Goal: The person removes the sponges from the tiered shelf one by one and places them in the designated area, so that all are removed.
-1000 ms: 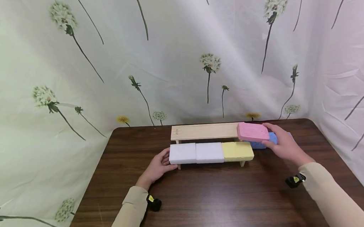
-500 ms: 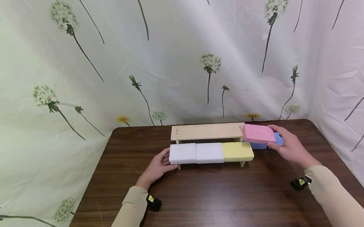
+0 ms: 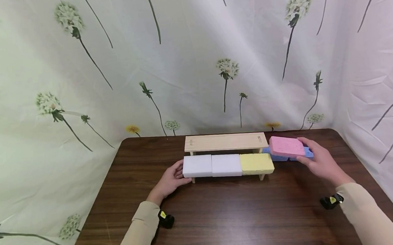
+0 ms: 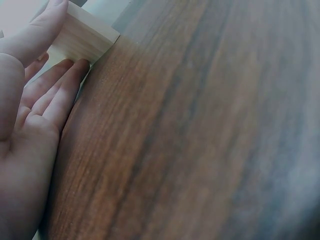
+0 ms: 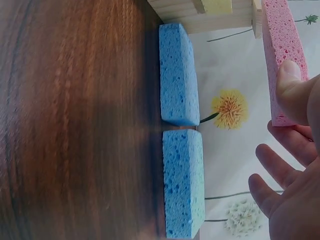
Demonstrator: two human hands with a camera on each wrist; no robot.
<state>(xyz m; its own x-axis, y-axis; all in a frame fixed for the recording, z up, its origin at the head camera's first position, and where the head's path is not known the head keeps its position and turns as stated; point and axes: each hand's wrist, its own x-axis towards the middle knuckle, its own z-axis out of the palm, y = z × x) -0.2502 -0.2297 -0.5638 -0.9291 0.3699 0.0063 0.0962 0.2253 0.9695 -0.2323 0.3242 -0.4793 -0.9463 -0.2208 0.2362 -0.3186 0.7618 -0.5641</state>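
Rightward goes the pink sponge [image 3: 286, 147], now beyond the bare wooden stand [image 3: 223, 141] whose right end it overlapped a second ago, and the right hand [image 3: 319, 163] travels with it! That grip is pinching the pink sponge by its right end, thumb on the near side, holding it in the air just right of the bare stand. Below it, two blue sponges [image 5: 179, 75] [image 5: 184, 182] sit on the worktop [image 3: 232, 219] right of the bare stand, end to end with a slim gap between them, both showing now! Over to the left hand [image 3: 170, 181], forward and left of the bare stand: its grip is loosely spread, fingertips against the wood of the front stand [image 3: 262, 177]. On that one, in front of the bare stand, two white blocks [image 3: 197, 166] [image 3: 226, 165] and a yellow block [image 3: 256, 163] line up side by side, yellow rightmost. Behind the bare stand hangs the dandelion-print curtain [image 3: 193, 80].
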